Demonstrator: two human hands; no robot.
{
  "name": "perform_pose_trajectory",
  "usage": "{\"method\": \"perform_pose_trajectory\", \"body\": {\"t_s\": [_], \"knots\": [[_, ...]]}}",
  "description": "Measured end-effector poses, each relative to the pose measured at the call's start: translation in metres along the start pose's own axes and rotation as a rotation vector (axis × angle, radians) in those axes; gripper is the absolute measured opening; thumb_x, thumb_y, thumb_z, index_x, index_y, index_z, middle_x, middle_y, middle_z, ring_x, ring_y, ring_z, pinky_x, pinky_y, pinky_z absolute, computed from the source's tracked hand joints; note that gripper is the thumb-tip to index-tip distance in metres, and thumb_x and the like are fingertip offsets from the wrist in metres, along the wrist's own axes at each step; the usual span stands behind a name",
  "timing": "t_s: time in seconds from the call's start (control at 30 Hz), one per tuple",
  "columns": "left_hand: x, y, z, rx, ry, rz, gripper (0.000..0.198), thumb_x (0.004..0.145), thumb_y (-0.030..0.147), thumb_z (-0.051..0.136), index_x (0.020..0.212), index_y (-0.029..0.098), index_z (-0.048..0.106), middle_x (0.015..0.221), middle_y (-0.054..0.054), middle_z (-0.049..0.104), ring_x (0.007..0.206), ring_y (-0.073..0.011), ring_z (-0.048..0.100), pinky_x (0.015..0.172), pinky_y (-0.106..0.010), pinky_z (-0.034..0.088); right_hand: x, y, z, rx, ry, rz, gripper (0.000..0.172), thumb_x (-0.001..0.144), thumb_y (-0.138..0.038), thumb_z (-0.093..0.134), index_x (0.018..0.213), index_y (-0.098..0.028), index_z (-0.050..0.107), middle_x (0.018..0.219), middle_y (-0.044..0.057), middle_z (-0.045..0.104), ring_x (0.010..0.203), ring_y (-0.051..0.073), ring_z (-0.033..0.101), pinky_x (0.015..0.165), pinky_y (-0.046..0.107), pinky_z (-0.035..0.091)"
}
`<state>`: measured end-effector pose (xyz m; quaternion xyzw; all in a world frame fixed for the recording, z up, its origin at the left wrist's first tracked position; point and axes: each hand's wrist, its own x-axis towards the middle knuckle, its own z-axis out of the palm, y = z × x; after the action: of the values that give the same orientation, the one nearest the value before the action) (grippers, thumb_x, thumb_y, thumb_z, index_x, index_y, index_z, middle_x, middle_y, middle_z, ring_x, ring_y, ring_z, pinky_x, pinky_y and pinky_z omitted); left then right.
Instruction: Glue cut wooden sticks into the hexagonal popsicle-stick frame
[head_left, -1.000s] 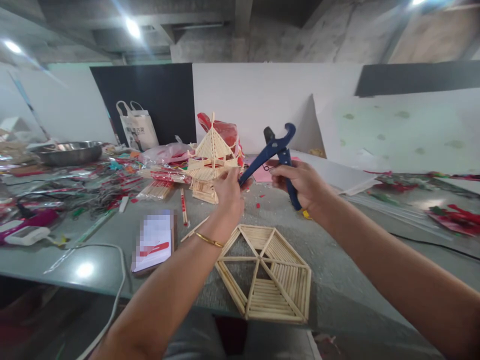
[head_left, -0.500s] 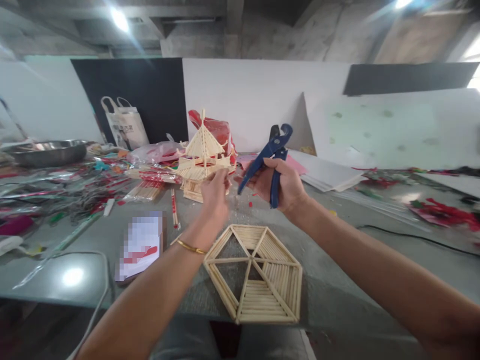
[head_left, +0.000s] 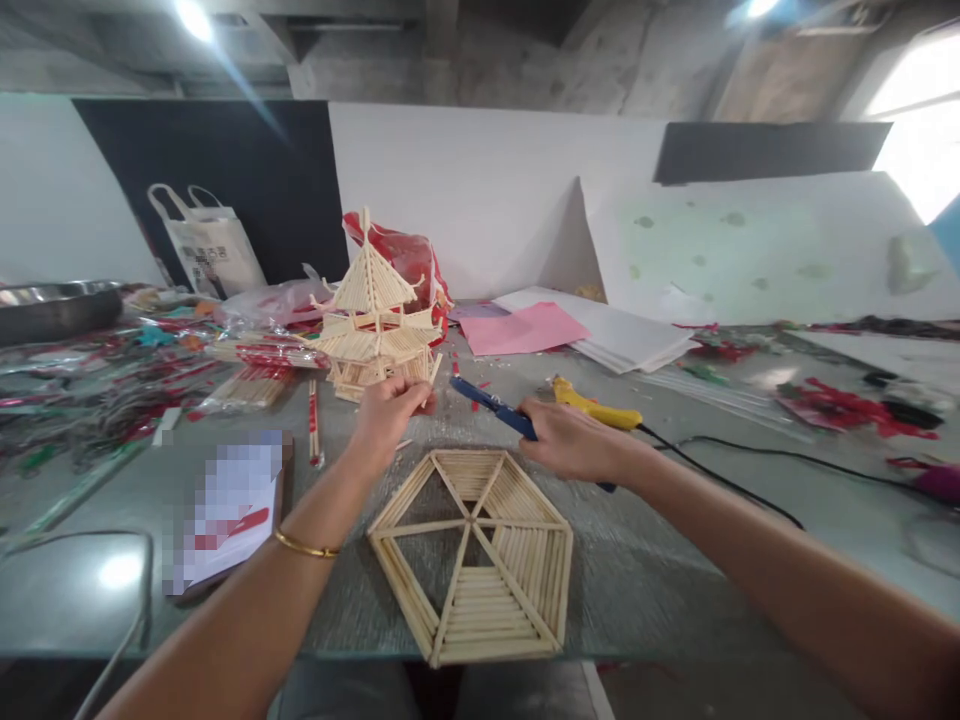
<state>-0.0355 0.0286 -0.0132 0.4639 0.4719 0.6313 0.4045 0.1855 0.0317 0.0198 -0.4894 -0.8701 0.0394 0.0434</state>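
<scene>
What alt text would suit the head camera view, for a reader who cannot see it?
A person's right hand holds a blue cutter low over a grey table, behind a flat hexagonal stick frame. The left hand is close in front of a stick pagoda model; a yellow glue gun lies nearby.

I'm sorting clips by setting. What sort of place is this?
Probably a craft workshop: a stick-built pagoda model and a hexagonal stick panel sit on a cluttered grey worktable, beside a yellow glue gun, and the right hand holds a blue cutter.
</scene>
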Motion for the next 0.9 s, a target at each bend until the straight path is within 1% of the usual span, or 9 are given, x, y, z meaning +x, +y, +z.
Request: {"method": "perform_pose_trajectory", "body": {"t_s": [0.1,0.27,0.43,0.53,0.63,0.73,0.9], "knots": [[-0.004,0.000,0.003,0.050,-0.016,0.019,0.015,0.060,0.028,0.066,0.064,0.014,0.065,0.059,-0.001,0.064,0.053,-0.0116,0.056,0.059,-0.024,0.045,-0.004,-0.001,0.003,-0.020,-0.019,-0.015,0.014,0.075,-0.028,0.045,0.082,-0.016,0.049,0.079,0.010,0.061,0.069,0.020,0.057,0.056,0.026,0.033],[-0.008,0.002,0.007,0.113,-0.012,0.038,0.012,0.060,0.025,0.063,0.063,0.015,0.066,0.056,0.000,0.063,0.052,-0.0118,0.056,0.057,-0.023,0.044,-0.005,-0.003,0.005,0.018,-0.040,-0.064,0.016,0.075,-0.028,0.044,0.085,-0.016,0.050,0.084,0.010,0.061,0.073,0.019,0.057,0.059,0.025,0.034],[-0.007,0.001,0.007,0.113,-0.007,0.055,0.014,0.061,0.028,0.063,0.064,0.014,0.066,0.056,-0.001,0.064,0.051,-0.0123,0.056,0.056,-0.024,0.044,-0.001,-0.004,0.005,0.062,-0.067,-0.060,0.018,0.074,-0.029,0.045,0.083,-0.016,0.052,0.078,0.008,0.061,0.069,0.017,0.055,0.057,0.024,0.034],[-0.008,0.002,0.009,0.099,-0.004,0.048,0.015,0.060,0.028,0.064,0.064,0.014,0.066,0.056,0.000,0.063,0.051,-0.0126,0.056,0.055,-0.024,0.044,0.001,-0.004,0.000,0.113,-0.110,-0.030,0.016,0.072,-0.029,0.046,0.080,-0.016,0.052,0.076,0.006,0.060,0.067,0.016,0.054,0.056,0.024,0.034],[-0.010,0.003,0.010,0.028,0.005,0.010,0.013,0.058,0.026,0.065,0.064,0.014,0.065,0.057,0.000,0.063,0.053,-0.0120,0.056,0.057,-0.024,0.045,0.002,-0.006,-0.007,0.165,-0.161,0.002,0.012,0.072,-0.028,0.048,0.076,-0.017,0.051,0.073,0.005,0.059,0.066,0.015,0.053,0.055,0.023,0.034],[-0.011,0.003,0.010,-0.067,0.013,-0.054,0.012,0.057,0.024,0.065,0.063,0.014,0.065,0.059,-0.001,0.063,0.054,-0.0106,0.056,0.058,-0.024,0.045,0.000,-0.006,-0.012,0.224,-0.179,0.001,0.011,0.071,-0.027,0.050,0.074,-0.017,0.051,0.071,0.004,0.058,0.065,0.015,0.052,0.055,0.023,0.035],[-0.010,0.005,0.009,-0.197,-0.002,-0.159,0.015,0.053,0.025,0.069,0.058,0.013,0.062,0.057,0.000,0.061,0.050,-0.0076,0.052,0.053,-0.021,0.041,0.004,0.007,-0.011,0.400,-0.242,0.014,0.015,0.069,-0.029,0.053,0.079,-0.017,0.054,0.068,0.000,0.057,0.060,0.013,0.051,0.051,0.022,0.035]]}}
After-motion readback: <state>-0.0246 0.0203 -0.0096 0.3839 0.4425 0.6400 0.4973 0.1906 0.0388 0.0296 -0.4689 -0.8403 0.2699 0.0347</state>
